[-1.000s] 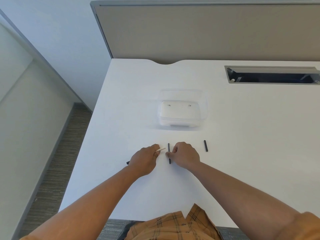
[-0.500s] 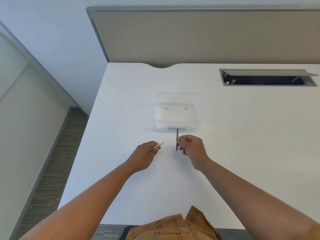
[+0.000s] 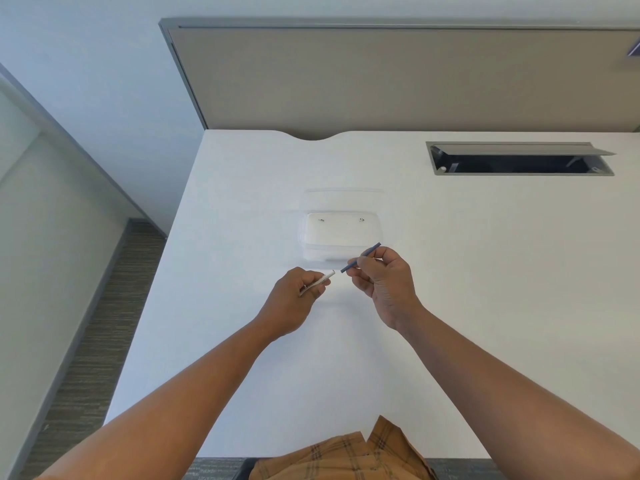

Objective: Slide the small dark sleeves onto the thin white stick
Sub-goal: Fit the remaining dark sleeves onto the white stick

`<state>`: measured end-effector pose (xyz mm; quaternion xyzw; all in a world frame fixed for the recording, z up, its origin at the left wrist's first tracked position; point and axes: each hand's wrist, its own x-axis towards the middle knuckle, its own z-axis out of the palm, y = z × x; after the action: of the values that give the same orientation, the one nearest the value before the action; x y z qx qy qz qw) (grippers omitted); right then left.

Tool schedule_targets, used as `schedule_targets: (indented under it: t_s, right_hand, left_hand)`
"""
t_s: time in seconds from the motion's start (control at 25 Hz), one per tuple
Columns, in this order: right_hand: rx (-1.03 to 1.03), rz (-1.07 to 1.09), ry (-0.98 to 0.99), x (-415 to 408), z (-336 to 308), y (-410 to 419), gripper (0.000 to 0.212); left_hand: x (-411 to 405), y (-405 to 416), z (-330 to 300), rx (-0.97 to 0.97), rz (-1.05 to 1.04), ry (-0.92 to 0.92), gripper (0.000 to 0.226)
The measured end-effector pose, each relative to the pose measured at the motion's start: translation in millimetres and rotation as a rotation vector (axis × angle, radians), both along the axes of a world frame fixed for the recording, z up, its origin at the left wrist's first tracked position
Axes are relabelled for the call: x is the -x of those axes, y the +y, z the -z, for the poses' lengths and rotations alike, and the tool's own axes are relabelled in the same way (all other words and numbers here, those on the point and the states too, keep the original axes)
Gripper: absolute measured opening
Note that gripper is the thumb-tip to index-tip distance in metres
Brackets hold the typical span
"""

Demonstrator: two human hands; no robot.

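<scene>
My left hand (image 3: 294, 299) pinches the thin white stick (image 3: 323, 279), whose tip points up and to the right. My right hand (image 3: 384, 285) holds a small dark sleeve (image 3: 361, 257) between thumb and fingers, tilted, with its lower end aimed at the stick's tip. A small gap separates the sleeve's end from the stick. Both hands are raised above the white table (image 3: 242, 341). No other sleeve shows in this frame.
A clear plastic box (image 3: 341, 237) stands on the table just beyond my hands. An open grey cable hatch (image 3: 519, 159) sits at the back right. A beige partition (image 3: 381, 77) closes the table's far edge. The table's left edge drops to the carpet.
My right hand lifted the dark sleeve off the table and turned it from upright to tilted toward the stick. Both hands rose. The view shifted, so the other sleeves left the frame.
</scene>
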<state>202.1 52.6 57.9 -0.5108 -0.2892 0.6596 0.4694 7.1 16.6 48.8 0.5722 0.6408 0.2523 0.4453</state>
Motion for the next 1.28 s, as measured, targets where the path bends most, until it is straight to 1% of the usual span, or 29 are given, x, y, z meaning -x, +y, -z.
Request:
schedule_targets:
  t_s: [0.2, 0.44, 1.0, 1.08, 1.28]
  right_hand:
    - [-0.021, -0.029, 0.017, 1, -3, -2, 0.01]
    - [-0.025, -0.074, 0.047, 1, -4, -4, 0.013]
    - [-0.054, -0.149, 0.026, -2, -9, -11, 0.009]
    - [-0.071, -0.183, 0.001, -2, -10, -13, 0.01]
    - [-0.196, -0.305, -0.158, 1, -6, -19, 0.007]
  left_hand:
    - [-2, 0, -4, -0.012, 0.0, -0.014, 0.018]
    - [-2, -2, -3, 0.001, -0.011, -0.03, 0.018]
    - [-2, -10, -2, -0.014, -0.005, -0.045, 0.02]
    - [-3, -10, -2, -0.019, -0.007, -0.049, 0.02]
    - [-8, -10, -5, -0.067, -0.038, -0.107, 0.021]
